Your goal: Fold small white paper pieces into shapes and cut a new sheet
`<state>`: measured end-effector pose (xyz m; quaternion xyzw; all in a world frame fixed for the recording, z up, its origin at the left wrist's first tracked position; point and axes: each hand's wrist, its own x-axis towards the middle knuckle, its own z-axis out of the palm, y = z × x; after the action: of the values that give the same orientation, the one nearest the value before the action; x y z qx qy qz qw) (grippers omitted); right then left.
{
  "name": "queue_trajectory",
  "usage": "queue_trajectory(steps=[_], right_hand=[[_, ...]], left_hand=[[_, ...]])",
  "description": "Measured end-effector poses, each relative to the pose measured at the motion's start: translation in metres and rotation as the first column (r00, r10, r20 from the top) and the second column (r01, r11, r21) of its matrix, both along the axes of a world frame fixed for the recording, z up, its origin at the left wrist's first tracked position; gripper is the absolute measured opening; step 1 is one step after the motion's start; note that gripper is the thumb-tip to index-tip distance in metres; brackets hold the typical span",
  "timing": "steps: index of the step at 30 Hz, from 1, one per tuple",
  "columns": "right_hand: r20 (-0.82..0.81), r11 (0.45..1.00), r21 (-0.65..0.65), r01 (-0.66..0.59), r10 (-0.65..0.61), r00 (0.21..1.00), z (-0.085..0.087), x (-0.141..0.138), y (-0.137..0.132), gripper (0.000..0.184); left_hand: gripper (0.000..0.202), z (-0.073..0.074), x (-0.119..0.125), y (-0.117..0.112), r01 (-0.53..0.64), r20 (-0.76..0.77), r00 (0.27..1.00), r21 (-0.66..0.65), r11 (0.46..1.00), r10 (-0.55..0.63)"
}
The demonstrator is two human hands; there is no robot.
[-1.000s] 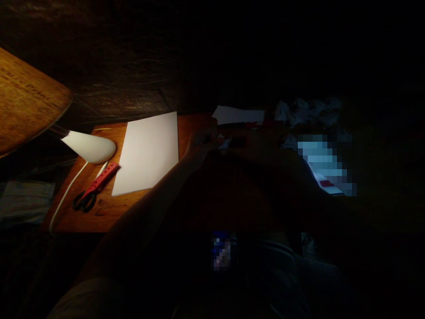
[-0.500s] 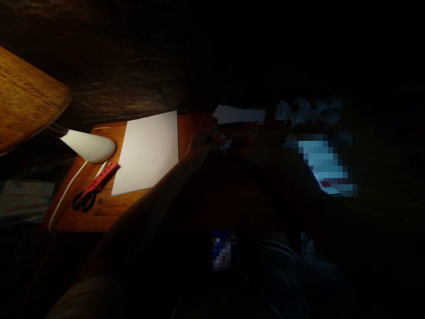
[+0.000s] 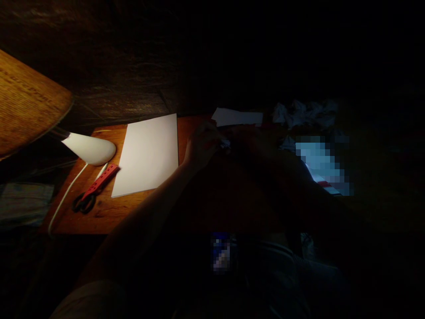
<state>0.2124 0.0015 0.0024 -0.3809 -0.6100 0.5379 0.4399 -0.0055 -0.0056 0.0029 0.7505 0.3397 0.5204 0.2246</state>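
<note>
Small pale crumpled piece [image 3: 226, 143], held in left grip [image 3: 204, 141], curled closed on it; right grip [image 3: 254, 144] just beside, too dark to tell its hold; possible fault, slip or unseen tear, caused by deep shadow over the surface [image 3: 99, 225] beneath.

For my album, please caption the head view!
Pale scrap between left hand and dim right hand, beside lamplit white paper.

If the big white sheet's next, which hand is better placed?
Left, likely: the left hand is nearer the big white sheet; the right hand, in deep shadow, sits farther from it.
</note>
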Motion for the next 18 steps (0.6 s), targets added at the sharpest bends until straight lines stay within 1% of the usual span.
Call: queue_trajectory(steps=[3,5,7,8,9,10,12,13,14,15,18], right_hand=[[0.005,0.999,-0.022,-0.024,0.024,1.0,0.0,0.002,-0.001,0.044],[-0.018,0.999,-0.03,-0.032,0.031,0.999,0.001,0.003,0.001,0.044],[-0.04,1.0,-0.009,0.002,-0.002,0.999,0.002,0.005,0.004,0.041],[-0.046,1.0,0.011,0.026,-0.025,0.999,0.003,0.006,0.005,0.04],[-0.046,0.998,0.032,0.048,-0.046,0.998,0.003,0.007,0.007,0.039],[-0.041,0.996,0.054,0.067,-0.065,0.997,0.004,0.007,0.008,0.038],[-0.021,0.992,0.093,0.088,-0.086,0.996,0.006,0.008,0.009,0.038],[-0.006,0.989,0.113,0.09,-0.09,0.996,0.006,0.008,0.009,0.037],[0.012,0.987,0.132,0.09,-0.093,0.996,0.007,0.008,0.008,0.035],[0.029,0.985,0.149,0.091,-0.097,0.995,0.008,0.009,0.008,0.034],[0.059,0.977,0.185,0.109,-0.122,0.991,0.008,0.009,0.006,0.034]], left_hand=[[0.013,-0.002,0.0,0.002,0.012,-0.041,0.999,0.016,1.0,-0.011],[0.021,-0.006,0.002,0.003,-0.001,-0.025,1.0,0.002,1.0,0.001],[0.035,-0.011,0.004,0.005,-0.003,0.06,0.998,-0.048,0.999,0.006],[0.042,-0.013,0.004,0.006,0.02,0.126,0.992,-0.092,0.996,-0.008],[0.046,-0.015,0.005,0.006,0.069,0.199,0.979,-0.151,0.986,-0.038],[0.047,-0.016,0.005,0.007,0.138,0.273,0.959,-0.223,0.965,-0.074],[0.041,-0.017,0.005,0.007,0.286,0.395,0.909,-0.353,0.891,-0.135],[0.037,-0.017,0.005,0.007,0.336,0.431,0.89,-0.4,0.853,-0.149],[0.034,-0.017,0.005,0.007,0.363,0.443,0.883,-0.432,0.826,-0.156],[0.033,-0.017,0.005,0.007,0.364,0.435,0.887,-0.449,0.816,-0.156],[0.037,-0.02,0.006,0.009,0.299,0.369,0.921,-0.463,0.835,-0.125]])
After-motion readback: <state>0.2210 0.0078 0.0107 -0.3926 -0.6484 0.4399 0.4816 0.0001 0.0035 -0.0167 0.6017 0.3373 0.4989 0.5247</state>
